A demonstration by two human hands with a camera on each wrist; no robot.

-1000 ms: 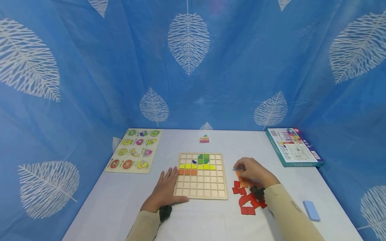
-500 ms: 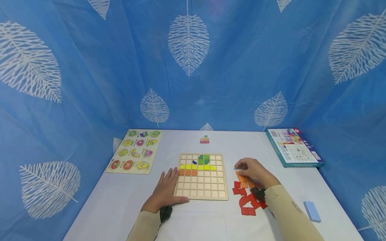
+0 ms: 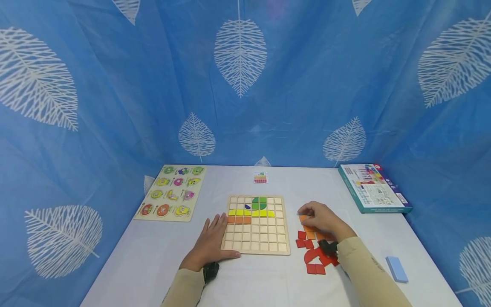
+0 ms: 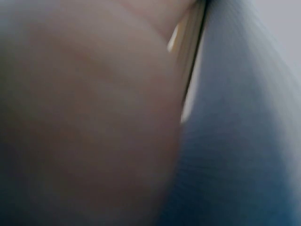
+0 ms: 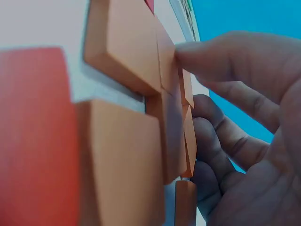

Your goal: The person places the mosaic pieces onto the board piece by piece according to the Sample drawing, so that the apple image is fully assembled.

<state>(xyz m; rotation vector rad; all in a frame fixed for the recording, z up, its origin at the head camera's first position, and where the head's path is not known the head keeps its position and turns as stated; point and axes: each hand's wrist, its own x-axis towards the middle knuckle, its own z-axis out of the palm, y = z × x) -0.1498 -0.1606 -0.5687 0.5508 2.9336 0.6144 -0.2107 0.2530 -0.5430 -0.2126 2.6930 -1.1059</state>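
A: Where's your orange tile [image 3: 303, 218] just now?

B: At the top of the loose pile to the right of the grid board [image 3: 255, 224], toward the worktop's [image 3: 138, 264] near right side. Your right hand [image 3: 321, 218] is curled over it, fingertips [image 5: 188, 52] on its edge; the wrist view shows them against a cluster of orange tiles, though I can't tell if the tile is lifted yet.

A: And your left hand [image 3: 210, 241]?

B: Flat, fingers straight, pressing the board's near left corner. Good, it steadies the board.

A: How do you do this well?

B: I'd say pinch one tile only, by opposite edges, so the neighbours don't drag along. The board's orange row has three tiles from its left edge; the next empty cell sits just beside them. The red tiles [image 3: 315, 256] lie nearer you; the box [image 3: 374, 187] is at the far right corner, well apart.
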